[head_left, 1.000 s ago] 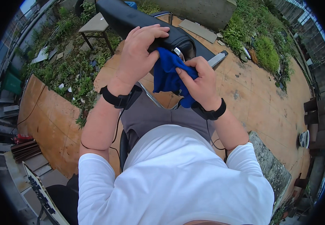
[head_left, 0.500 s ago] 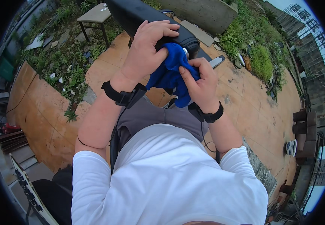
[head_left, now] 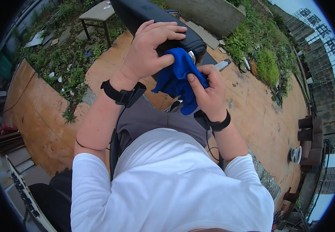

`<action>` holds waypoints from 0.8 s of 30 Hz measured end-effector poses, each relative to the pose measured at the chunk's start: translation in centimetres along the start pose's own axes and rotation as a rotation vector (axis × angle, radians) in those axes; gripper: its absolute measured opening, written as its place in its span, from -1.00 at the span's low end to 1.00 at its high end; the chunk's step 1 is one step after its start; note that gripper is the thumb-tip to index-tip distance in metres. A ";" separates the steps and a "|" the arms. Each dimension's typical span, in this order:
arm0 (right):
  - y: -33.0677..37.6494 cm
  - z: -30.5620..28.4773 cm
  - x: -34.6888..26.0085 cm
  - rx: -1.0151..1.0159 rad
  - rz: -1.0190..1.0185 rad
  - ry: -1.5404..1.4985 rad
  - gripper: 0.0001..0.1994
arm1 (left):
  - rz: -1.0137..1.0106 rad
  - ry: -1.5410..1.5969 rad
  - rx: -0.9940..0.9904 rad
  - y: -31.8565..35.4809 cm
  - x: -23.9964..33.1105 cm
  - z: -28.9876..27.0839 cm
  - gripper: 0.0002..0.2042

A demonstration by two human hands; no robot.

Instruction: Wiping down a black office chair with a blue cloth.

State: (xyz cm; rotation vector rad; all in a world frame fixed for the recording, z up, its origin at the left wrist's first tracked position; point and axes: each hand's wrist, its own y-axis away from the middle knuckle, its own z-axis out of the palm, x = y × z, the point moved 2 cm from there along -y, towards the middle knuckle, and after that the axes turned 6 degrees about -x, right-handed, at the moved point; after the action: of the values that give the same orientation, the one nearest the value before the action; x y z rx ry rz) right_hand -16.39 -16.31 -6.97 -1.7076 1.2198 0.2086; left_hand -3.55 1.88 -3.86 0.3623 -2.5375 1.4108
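A long black padded seat [head_left: 142, 13], with stitching near its rounded end, slants in from the top of the view. Over that end my left hand [head_left: 147, 52] is closed, its fingers bent across the top and its thumb tucked against a blue cloth [head_left: 179, 73]. The cloth hangs crumpled below the seat's end, over my lap. At its right side my right hand [head_left: 212, 91] pinches it between thumb and fingers. A shiny metal part [head_left: 191, 56] shows between cloth and seat; what lies behind the cloth is hidden.
Tiled orange floor [head_left: 260, 120] spreads around me. A small stool [head_left: 97, 14] stands at the far left beside weeds [head_left: 72, 58]. A low concrete wall [head_left: 210, 15] lies beyond the seat. Brown pots [head_left: 305, 128] and a white-and-blue pot [head_left: 295, 154] stand at the right.
My right hand has shifted slightly down and right with the cloth, which sags a little lower. My left hand stays on the seat. The view has moved slightly.
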 end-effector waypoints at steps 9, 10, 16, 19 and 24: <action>-0.6 0.2 0.2 0.013 0.003 -0.007 -0.82 | -0.018 0.015 0.034 -0.6 -0.4 0.5 -0.70; -0.3 0.3 0.5 0.020 0.008 -0.013 -0.81 | -0.011 0.031 0.012 -0.6 -0.2 0.5 -0.66; -0.4 0.4 0.9 0.014 0.015 0.006 -0.80 | 0.008 0.010 -0.015 -0.5 -0.5 0.4 -0.64; -0.5 0.2 1.2 0.000 0.006 0.029 -0.79 | 0.010 -0.024 -0.022 -0.7 -0.3 0.5 -0.62; -0.5 0.0 1.1 -0.002 -0.017 0.029 -0.79 | -0.002 -0.042 -0.073 -0.5 0.5 0.5 -0.51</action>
State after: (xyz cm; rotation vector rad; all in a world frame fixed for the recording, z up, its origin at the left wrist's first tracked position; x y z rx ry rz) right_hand -15.45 -17.03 -7.34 -1.7271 1.2263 0.1757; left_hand -3.93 1.11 -3.57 0.3853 -2.6127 1.3192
